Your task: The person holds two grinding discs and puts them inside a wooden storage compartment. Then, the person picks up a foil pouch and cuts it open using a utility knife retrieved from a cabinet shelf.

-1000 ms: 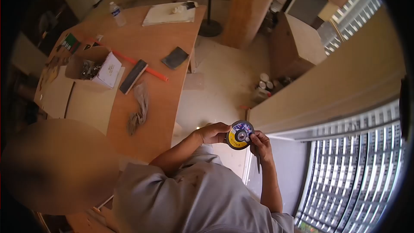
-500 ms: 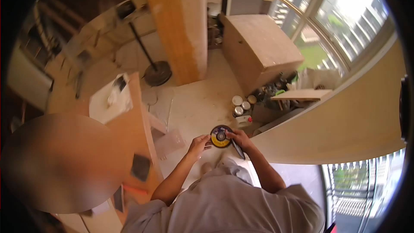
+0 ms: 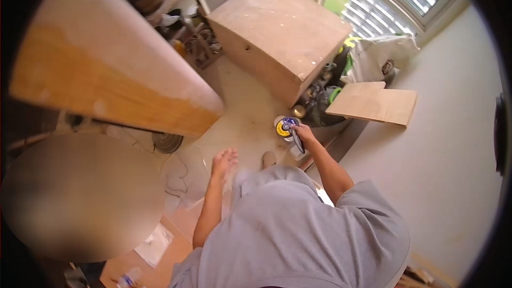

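My right hand (image 3: pixel 305 135) grips an abrasive disc (image 3: pixel 283 129) with a yellow and dark blue label and a hole in its centre. A dark, thin, flat piece (image 3: pixel 298 143) juts down from the same hand; what it is cannot be made out. My left hand (image 3: pixel 224 163) is held out over the floor with nothing in it, fingers loosely spread, apart from the disc. Below and behind the disc, pale containers on the floor are partly hidden.
A large wooden box (image 3: pixel 277 26) stands ahead by the window. Beside it are a tin (image 3: pixel 299 111), a white sack (image 3: pixel 378 56) and wooden boards (image 3: pixel 376 104). A wide wood-faced panel (image 3: pixel 122 69) rises at left. A wall (image 3: pixel 421 165) runs along the right. A blurred oval covers the lower left.
My left hand has let go of the disc and moved away to the left. The disc stays in my right hand. My view has turned and come nearer to the wooden box.
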Motion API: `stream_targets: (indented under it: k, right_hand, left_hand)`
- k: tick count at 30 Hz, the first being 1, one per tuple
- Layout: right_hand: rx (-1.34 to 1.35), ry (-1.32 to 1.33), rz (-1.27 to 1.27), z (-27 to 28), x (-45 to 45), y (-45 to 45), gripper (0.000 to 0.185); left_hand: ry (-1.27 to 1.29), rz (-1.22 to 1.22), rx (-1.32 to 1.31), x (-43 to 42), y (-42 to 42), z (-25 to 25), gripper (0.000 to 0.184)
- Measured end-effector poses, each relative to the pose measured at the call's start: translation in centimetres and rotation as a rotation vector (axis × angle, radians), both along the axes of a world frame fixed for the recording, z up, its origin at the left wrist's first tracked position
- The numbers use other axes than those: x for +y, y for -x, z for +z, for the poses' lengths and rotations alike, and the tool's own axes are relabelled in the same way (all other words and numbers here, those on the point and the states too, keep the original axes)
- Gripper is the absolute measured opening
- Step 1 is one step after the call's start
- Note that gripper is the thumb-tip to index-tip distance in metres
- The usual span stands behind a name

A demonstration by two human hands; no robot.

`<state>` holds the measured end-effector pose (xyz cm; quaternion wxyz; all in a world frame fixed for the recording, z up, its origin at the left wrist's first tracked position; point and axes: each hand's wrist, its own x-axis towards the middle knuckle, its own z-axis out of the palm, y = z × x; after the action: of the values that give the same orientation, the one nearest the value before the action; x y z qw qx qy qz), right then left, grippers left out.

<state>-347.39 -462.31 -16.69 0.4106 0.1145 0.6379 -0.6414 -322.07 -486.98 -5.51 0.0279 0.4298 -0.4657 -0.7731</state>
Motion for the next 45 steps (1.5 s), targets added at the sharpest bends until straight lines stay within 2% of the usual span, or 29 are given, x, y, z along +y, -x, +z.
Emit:
stream_targets:
  k: [3,4,5,7,8,10,11,12,15,16,19,20,23,25,27,29,30,31,32,34,37,40,43,44,45]
  right_hand:
    - [-0.009,-0.083,-0.094,5.4,1.4,2.1,0.016]
    - [0.008,-0.040,-0.146,1.7,3.2,2.8,0.016]
    - [-0.030,-0.124,-0.253,5.4,3.7,2.6,0.016]
    - [0.023,-0.167,-0.447,2.7,6.4,1.9,0.013]
    - [0.013,-0.201,-0.550,4.4,6.8,0.8,0.014]
    - [-0.097,-0.276,-0.778,3.9,8.5,-2.7,0.016]
    - [-0.128,-0.313,-0.878,3.6,8.9,-4.7,0.017]
    - [-0.168,-0.398,-0.960,3.5,8.8,-7.2,0.017]
    - [-0.295,-0.671,-1.146,5.9,3.7,-14.7,0.018]
    - [-0.400,-0.723,-1.209,4.1,2.1,-18.5,0.017]
    - [-0.550,-0.617,-1.398,7.1,-6.5,-23.3,0.015]
    - [-0.610,-0.655,-1.371,8.7,-9.3,-23.6,0.015]
    - [-0.756,-0.612,-1.435,9.9,-15.4,-25.4,0.017]
    - [-0.761,-0.641,-1.436,10.9,-18.0,-25.8,0.016]
    - [-0.735,-0.645,-1.462,11.3,-19.8,-24.9,0.015]
    - [-0.720,-0.607,-1.496,11.4,-20.4,-24.5,0.014]
    - [-0.686,-0.584,-1.512,10.9,-20.5,-24.7,0.015]
    - [-0.662,-0.519,-1.539,9.7,-20.5,-25.8,0.016]
    - [-0.623,-0.500,-1.609,9.2,-21.0,-25.6,0.015]
    - [-0.662,-0.518,-1.571,9.0,-21.4,-24.7,0.014]
    - [-0.705,-0.562,-1.508,9.1,-20.6,-23.3,0.013]
    - [-0.660,-0.572,-1.408,8.3,-19.6,-20.8,0.013]
    - [-0.600,-0.596,-1.290,7.8,-16.4,-18.7,0.014]
    - [-0.589,-0.597,-1.257,7.2,-15.9,-18.0,0.014]
    - [-0.567,-0.607,-1.232,6.5,-15.0,-17.3,0.014]
  left_hand:
    - [-0.009,-0.052,-0.077,-4.7,7.1,0.0,0.029]
    - [-0.019,-0.078,-0.076,-6.0,9.9,-0.5,0.029]
    - [-0.032,-0.114,-0.083,-7.4,12.6,-2.0,0.029]
    - [-0.046,-0.204,-0.131,-10.4,18.3,-4.6,0.027]
    - [-0.052,-0.259,-0.161,-12.6,21.6,-6.0,0.024]
    - [-0.050,-0.388,-0.135,-18.2,28.5,-10.2,0.026]
    - [-0.029,-0.335,-0.151,-18.9,32.2,-8.3,0.031]
    - [-0.001,-0.325,-0.170,-20.7,35.7,-9.4,0.036]
    - [0.027,-0.324,-0.284,-27.8,47.0,-14.2,0.049]
    - [0.040,-0.350,-0.292,-29.3,49.8,-14.8,0.052]
    - [0.072,-0.447,-0.304,-31.4,55.7,-14.4,0.057]
    - [0.046,-0.489,-0.309,-32.4,57.1,-15.4,0.058]
    - [0.047,-0.636,-0.383,-33.7,60.0,-18.9,0.051]
    - [0.111,-0.766,-0.419,-33.0,60.3,-19.2,0.045]
    - [0.175,-0.743,-0.374,-32.3,59.9,-18.4,0.029]
    - [0.461,-0.970,-0.431,-33.3,60.0,-19.1,0.025]
    - [0.474,-1.023,-0.419,-33.6,59.7,-20.0,0.027]
    - [0.284,-0.892,-0.472,-32.4,59.4,-18.1,0.038]
    - [0.185,-0.725,-0.408,-32.3,59.2,-19.8,0.046]
    - [-0.026,-0.603,-0.322,-31.3,58.3,-20.9,0.042]
    - [-0.067,-0.447,-0.289,-30.3,57.3,-20.7,0.041]
    - [0.180,-0.688,-0.416,-31.4,57.8,-19.3,0.036]
    - [0.250,-0.950,-0.477,-32.7,60.0,-17.7,0.031]
    - [0.307,-1.011,-0.542,-33.4,60.1,-17.5,0.031]
    - [0.287,-0.954,-0.522,-33.7,59.8,-17.0,0.032]
